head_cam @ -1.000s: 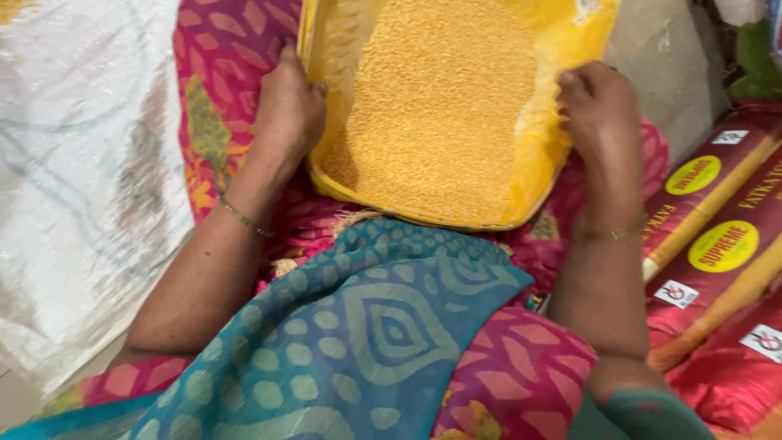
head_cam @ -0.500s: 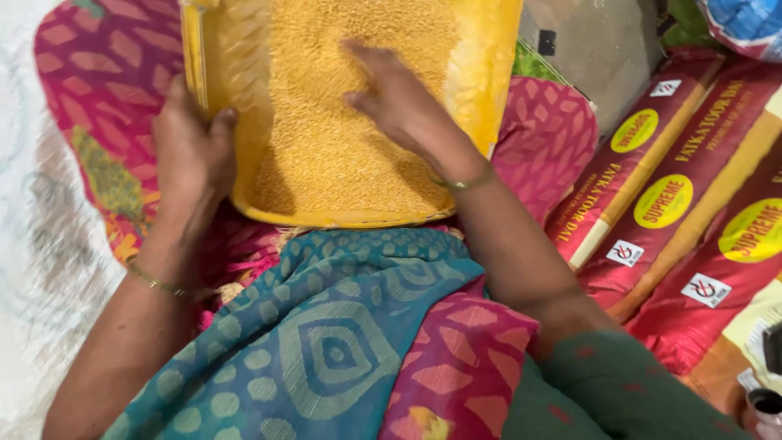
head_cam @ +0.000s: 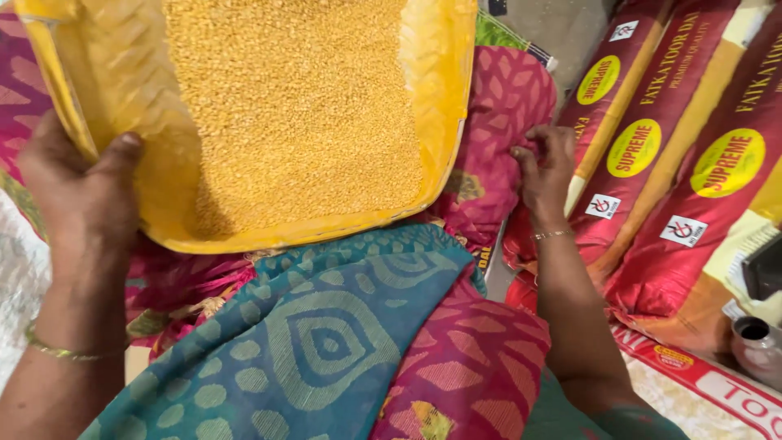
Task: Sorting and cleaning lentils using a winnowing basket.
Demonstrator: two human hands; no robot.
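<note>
Yellow tray (head_cam: pixel 452 106) w/ a wide bed of small yellow split lentils (head_cam: pixel 301 114) sits on the person's lap, resting on pink-patterned cloth (head_cam: pixel 497 98) and a teal printed drape (head_cam: pixel 326 326); the near rim lies just above the drape, and the tray runs up and out of view at the top edge, so its long axis can't be told for sure. Lentils are spread thick across centre and right, thinner toward the left wall. Left hand (head_cam: pixel 81 195) is the only one on it: closed round the tray's near-left corner, thumb hooked over the rim inside, fingers underneath (hidden). Right hand (head_cam: pixel 547 167) is off the tray, just beside its right edge, fingers curled loosely and pressing into pink cloth, holding nothing. So the tray lies ahead of and between both hands, and the left one carries it. Farther right: red-and-yellow printed sacks (head_cam: pixel 676 163) stacked side by side; a small metal pot (head_cam: pixel 757 346) at the right edge.
</note>
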